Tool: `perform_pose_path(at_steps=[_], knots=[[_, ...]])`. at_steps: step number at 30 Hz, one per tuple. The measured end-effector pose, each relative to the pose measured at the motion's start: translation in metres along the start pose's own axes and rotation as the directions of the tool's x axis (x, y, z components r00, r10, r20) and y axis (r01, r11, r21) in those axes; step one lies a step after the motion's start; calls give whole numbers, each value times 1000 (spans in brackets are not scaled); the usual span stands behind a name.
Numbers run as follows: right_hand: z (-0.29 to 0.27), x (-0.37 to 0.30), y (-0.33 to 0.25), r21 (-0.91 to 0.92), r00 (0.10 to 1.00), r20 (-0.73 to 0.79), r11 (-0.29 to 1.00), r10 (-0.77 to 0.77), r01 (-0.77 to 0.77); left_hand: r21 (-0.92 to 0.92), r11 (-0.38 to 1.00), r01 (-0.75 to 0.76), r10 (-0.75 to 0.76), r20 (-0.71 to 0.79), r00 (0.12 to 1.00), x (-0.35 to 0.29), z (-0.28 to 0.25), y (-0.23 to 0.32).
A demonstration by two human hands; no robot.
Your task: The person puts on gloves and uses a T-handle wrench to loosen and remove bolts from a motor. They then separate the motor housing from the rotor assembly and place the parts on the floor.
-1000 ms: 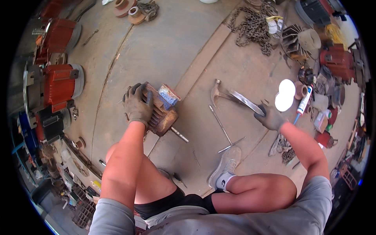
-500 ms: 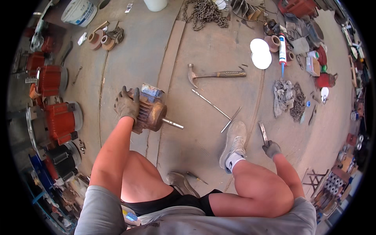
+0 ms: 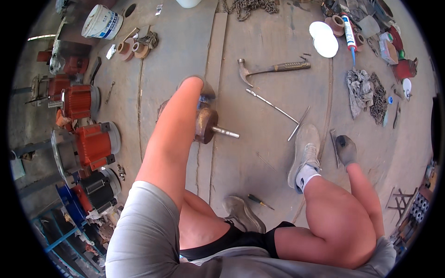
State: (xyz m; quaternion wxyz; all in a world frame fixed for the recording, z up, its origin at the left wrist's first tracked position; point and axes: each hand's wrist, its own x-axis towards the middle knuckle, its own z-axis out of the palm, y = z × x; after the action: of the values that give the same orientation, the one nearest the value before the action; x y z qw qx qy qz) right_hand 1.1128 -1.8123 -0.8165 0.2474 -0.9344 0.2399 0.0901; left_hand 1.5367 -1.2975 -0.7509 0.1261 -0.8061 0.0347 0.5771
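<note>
A rusty, finned electric motor [image 3: 206, 126] with a bare steel shaft lies on the floor in front of me, partly hidden by my left forearm. My gloved left hand [image 3: 207, 89] reaches over its far side, by the blue box on top; its fingers are hidden. Low at the right, my gloved right hand [image 3: 347, 149] is closed, with a flat metal bar [image 3: 334, 142] along its inner side. Between the hands lie a claw hammer [image 3: 273, 68] and a T-handled steel rod [image 3: 273, 108].
Orange motors [image 3: 95, 144] line the left side. A screwdriver [image 3: 259, 201] lies between my shoes. A grey rag [image 3: 359, 92], a chain [image 3: 378, 99], white discs [image 3: 324, 41] and a sealant tube [image 3: 348, 34] are at the right. A white bucket [image 3: 103, 22] stands far left.
My left hand has moved from the motor's left side over to its far side, the forearm now covering much of it. The right hand has turned, bringing the metal bar alongside it. The view has shifted.
</note>
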Motion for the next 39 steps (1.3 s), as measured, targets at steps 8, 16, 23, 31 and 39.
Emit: perform_pose_path(at_steps=[8,16,23,31,39], knots=[[-4,25,-51,54,992,32,991,-124,122,57,998,-27,32,-90,995,-58,23,18],[-6,48,-102,90,955,76,956,-287,281,89,996,32,16,-489,872,-168,102,-9],[-15,71,-189,229,866,401,948,-298,220,-162,969,-189,9,-736,677,-183,186,-89],[-1,64,-315,267,572,645,851,-506,452,-200,890,-409,30,-871,490,-167,286,-160],[19,31,-435,122,-37,981,462,-189,878,-222,863,-453,49,-857,513,-154,323,-194]])
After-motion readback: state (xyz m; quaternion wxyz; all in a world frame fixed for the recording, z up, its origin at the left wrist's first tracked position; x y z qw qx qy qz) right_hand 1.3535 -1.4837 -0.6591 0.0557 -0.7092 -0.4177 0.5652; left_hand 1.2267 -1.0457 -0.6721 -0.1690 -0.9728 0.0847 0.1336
